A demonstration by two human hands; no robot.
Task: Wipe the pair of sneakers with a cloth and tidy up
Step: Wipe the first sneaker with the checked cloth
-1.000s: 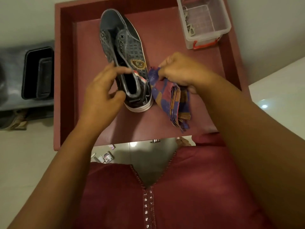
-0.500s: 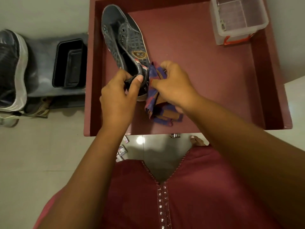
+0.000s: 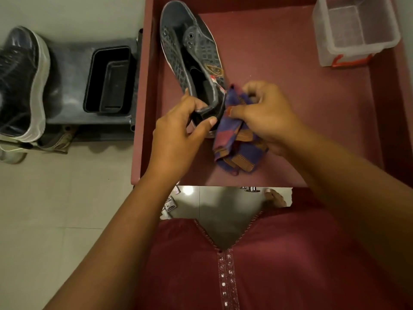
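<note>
Since a second ago the view has swung left, so the red tray now fills the upper right of the frame and a second dark sneaker (image 3: 21,81) with a white sole has come into sight at the far left; the right hand has closed in against the heel of the shoe on the tray.

Nearest, at the bottom of the frame, is the person's maroon garment (image 3: 257,265), with both forearms reaching up from it. At mid-frame the left hand (image 3: 176,133) grips the heel collar of the dark sneaker (image 3: 192,52), thumb curled over the rim and fingers on the outside. Just to its right, the right hand (image 3: 266,117) holds a bunched blue and orange cloth (image 3: 237,142), fingers curled round it, pressing it against the shoe's heel side. The sneaker lies on the tray (image 3: 290,97) floor, toe pointing to the top of the frame.

Farther off, in the upper right corner of the tray, stands a clear plastic box (image 3: 355,32) with red clasps. At upper left, beside the tray, a black rectangular tub (image 3: 109,79) sits on a grey surface.
</note>
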